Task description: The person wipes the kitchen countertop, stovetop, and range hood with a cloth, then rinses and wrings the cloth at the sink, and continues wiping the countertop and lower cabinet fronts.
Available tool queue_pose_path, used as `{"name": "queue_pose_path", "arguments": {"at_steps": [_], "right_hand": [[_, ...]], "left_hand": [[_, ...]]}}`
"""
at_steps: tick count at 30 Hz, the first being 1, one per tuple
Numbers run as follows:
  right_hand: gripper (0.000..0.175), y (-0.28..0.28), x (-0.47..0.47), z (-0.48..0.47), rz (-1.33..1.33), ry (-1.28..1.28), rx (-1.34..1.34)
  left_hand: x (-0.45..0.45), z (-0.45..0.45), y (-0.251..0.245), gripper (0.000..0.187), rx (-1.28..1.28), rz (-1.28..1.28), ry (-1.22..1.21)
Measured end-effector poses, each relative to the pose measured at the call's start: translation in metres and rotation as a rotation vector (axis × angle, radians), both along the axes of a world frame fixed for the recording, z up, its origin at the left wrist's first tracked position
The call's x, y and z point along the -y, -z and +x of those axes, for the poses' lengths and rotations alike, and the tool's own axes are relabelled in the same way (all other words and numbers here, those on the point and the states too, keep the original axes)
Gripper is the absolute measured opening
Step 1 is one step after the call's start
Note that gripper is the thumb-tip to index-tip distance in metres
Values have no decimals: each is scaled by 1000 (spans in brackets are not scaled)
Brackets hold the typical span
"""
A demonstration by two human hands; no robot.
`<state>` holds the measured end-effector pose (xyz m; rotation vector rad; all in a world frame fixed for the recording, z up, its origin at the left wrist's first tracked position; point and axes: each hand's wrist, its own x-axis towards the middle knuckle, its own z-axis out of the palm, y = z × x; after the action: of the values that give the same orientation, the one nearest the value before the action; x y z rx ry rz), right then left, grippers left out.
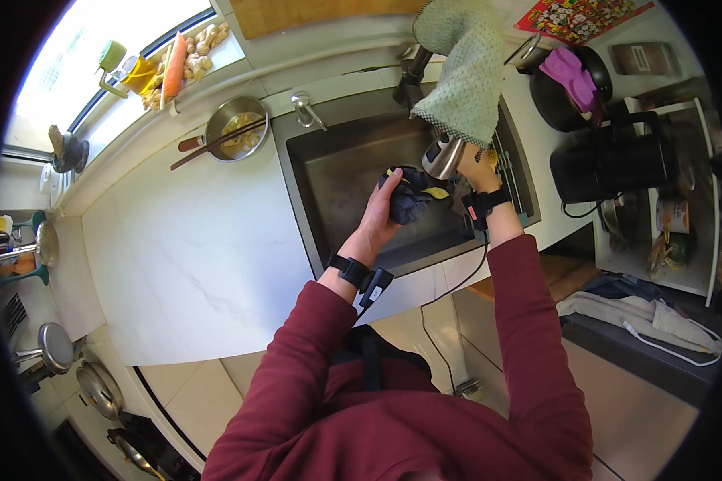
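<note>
Over the dark kitchen sink [361, 186], my left hand [381, 207] grips a dark cloth [408, 201] with yellow parts. My right hand [478, 168] is at the metal spray head of the faucet [444, 157], its fingers partly hidden behind the head and a pale green towel [466, 84] draped over the faucet. Whether the right fingers are closed on the spray head cannot be seen clearly. A black strap with a small device sits on each wrist.
Left of the sink, a saucepan [219, 129] with chopsticks across it stands on the white counter [192, 252]. Ginger and a carrot [174, 67] lie on the window sill. A black pot [553, 99] and a black appliance [614, 157] stand at the right. A cable hangs from the right wrist.
</note>
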<state>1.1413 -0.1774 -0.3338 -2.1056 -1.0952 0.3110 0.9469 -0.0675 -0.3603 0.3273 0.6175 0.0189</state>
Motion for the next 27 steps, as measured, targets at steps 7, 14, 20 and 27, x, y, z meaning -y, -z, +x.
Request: {"name": "queue_pose_path", "arguments": {"at_steps": [7,14,20,27], "right_hand": [[49,-19,11,-28,217,91,-151],[43,28,41,-113,334,571,-849],[44,45,20,-105,572,543,-640],[45,-27,-13,-10,425,265,-127]], "left_hand": [[6,5,5,35,-20,185,-67],[10,11,16,33,-7,213,-182],[1,3,16,32,-42,238,-220],[3,6,22,34,-41,242,-132]]}}
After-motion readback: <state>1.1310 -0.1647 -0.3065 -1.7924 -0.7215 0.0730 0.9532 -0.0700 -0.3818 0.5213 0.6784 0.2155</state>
